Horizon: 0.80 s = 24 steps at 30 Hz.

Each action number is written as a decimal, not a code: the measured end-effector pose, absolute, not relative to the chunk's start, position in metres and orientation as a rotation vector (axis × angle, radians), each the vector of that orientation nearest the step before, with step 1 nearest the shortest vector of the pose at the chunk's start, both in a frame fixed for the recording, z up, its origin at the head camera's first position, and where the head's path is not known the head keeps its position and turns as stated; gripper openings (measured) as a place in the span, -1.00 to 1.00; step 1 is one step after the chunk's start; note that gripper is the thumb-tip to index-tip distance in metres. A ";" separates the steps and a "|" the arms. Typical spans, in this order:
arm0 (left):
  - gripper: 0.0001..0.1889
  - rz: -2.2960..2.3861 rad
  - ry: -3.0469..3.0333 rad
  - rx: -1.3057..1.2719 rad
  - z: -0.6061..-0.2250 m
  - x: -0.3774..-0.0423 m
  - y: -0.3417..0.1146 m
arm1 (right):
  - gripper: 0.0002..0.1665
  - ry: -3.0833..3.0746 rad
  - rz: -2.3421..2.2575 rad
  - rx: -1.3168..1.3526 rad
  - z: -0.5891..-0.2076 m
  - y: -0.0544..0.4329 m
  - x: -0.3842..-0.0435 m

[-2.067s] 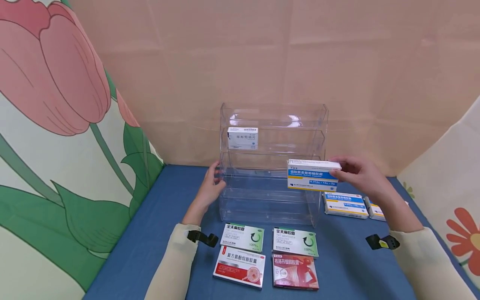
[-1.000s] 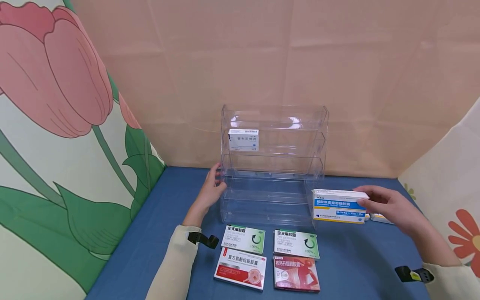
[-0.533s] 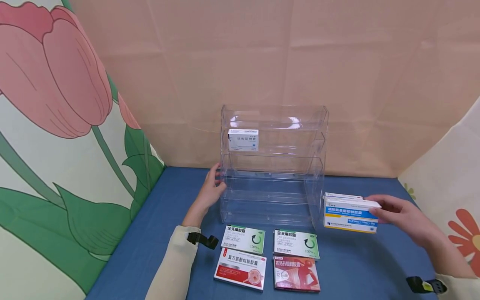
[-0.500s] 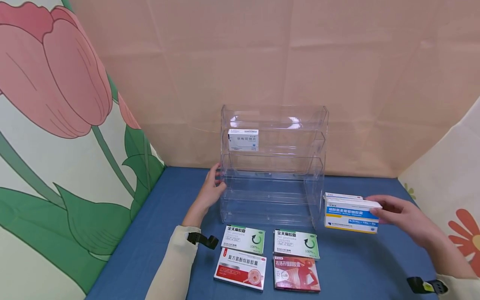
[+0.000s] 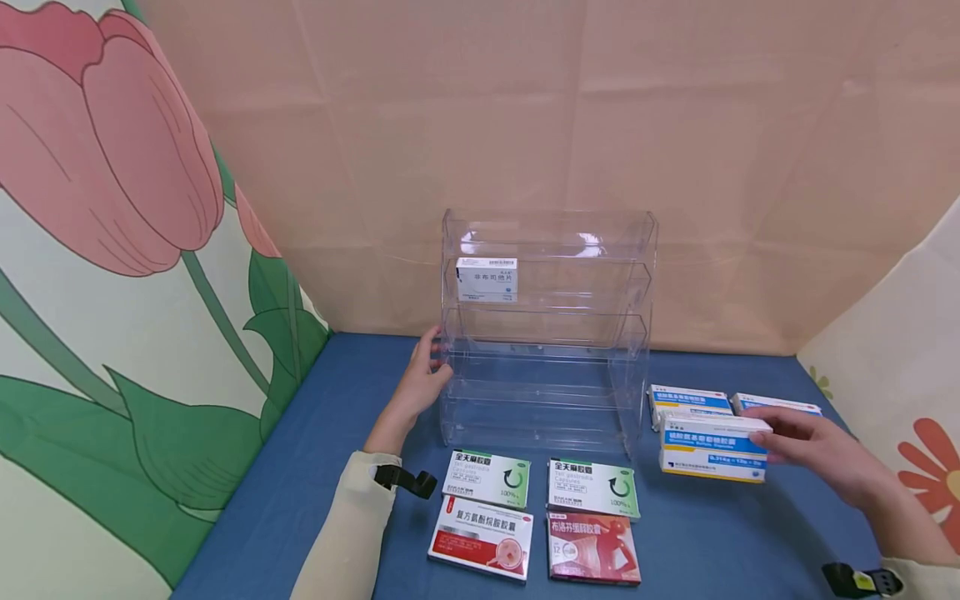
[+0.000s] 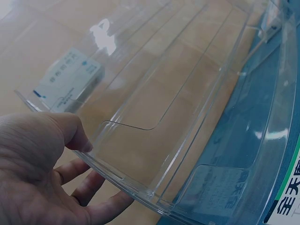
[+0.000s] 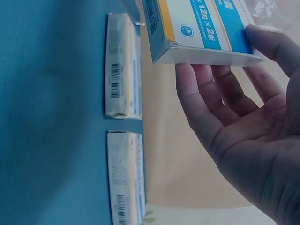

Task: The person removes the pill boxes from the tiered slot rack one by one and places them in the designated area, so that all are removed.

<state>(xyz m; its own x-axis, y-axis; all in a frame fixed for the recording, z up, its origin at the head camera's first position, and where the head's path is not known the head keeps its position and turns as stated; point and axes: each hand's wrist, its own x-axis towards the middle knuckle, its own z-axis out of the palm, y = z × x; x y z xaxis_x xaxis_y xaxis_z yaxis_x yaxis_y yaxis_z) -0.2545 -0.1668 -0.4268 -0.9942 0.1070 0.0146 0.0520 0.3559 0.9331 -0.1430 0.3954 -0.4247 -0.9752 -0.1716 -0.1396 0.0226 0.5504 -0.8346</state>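
Between thumb and fingers, my right hand (image 5: 817,446) holds a white, blue and yellow medicine box (image 5: 714,451) by its right end. In the right wrist view the medicine box (image 7: 206,28) is raised above the table, thumb on its printed face and fingers behind. Two matching boxes lie behind it, one box (image 5: 690,400) by the rack and another box (image 5: 780,403) farther right, partly covered by the hand. My left hand (image 5: 416,379) grips the left side edge of a clear tiered display rack (image 5: 547,417); its thumb and fingers straddle the edge in the left wrist view.
A small white medicine box (image 5: 487,281) stands at the left of an upper tier. In front of the rack lie two green-and-white boxes (image 5: 486,478), a red-and-white box (image 5: 481,537) and a pinkish-red box (image 5: 593,547). Blue cloth (image 5: 300,500) covers the table; a curtain hangs behind.
My right hand has carried the medicine box from in front of the rack's middle tier down and to the right, before the two matching boxes. The left hand keeps its grip on the rack.
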 end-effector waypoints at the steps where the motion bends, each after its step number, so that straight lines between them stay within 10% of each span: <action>1: -0.20 1.748 2.547 0.147 -0.427 -0.254 -0.167 | -0.41 2.570 -1.393 -0.112 -0.427 0.396 -0.144; 24: -0.20 1.744 2.554 0.146 -0.427 -0.256 -0.167 | -0.37 2.300 -1.378 -0.067 -0.469 0.418 -0.147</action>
<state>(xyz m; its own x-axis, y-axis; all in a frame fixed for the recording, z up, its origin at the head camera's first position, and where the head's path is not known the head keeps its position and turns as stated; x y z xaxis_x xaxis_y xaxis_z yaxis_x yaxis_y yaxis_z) -0.2561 -0.1665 -0.4271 -0.9945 0.1034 0.0153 0.0518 0.3612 0.9310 -0.1468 0.4178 -0.4693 -0.8949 -0.2689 -0.3561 0.1871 0.4983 -0.8465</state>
